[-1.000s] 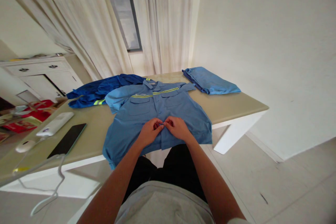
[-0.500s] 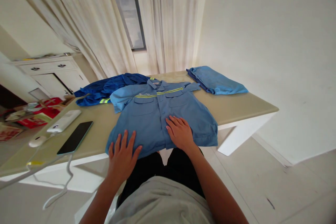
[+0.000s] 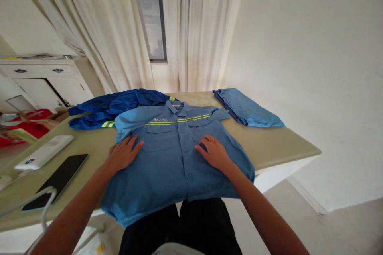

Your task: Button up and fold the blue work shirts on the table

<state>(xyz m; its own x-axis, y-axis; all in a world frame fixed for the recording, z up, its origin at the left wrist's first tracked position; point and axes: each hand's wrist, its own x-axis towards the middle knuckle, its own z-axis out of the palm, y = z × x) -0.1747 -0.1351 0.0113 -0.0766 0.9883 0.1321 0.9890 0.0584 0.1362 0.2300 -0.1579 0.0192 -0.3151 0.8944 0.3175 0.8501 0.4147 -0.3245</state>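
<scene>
A blue short-sleeved work shirt (image 3: 161, 171) lies front side up on the table, its collar pointing away from me and its hem hanging over the near edge. Two yellow stripes and white lettering cross its chest. My left hand (image 3: 124, 153) rests on the shirt's left side below the sleeve, fingers stretched out. On the right of the button placket, my right hand (image 3: 214, 151) lies on the cloth just under the chest pocket, its fingers loosely extended. Neither hand grips the fabric.
Behind the shirt is a crumpled dark blue garment (image 3: 119, 105) with reflective bands. Folded blue clothes (image 3: 249, 107) sit at the table's (image 3: 278, 145) back right. A phone (image 3: 60, 179), a white power bank (image 3: 44, 152) and a white cable (image 3: 48, 203) occupy the left side.
Both hands have slid from near the hem up toward the chest of the shirt, the left one out to its side edge. The hem hangs further over the near edge, and my view has shifted.
</scene>
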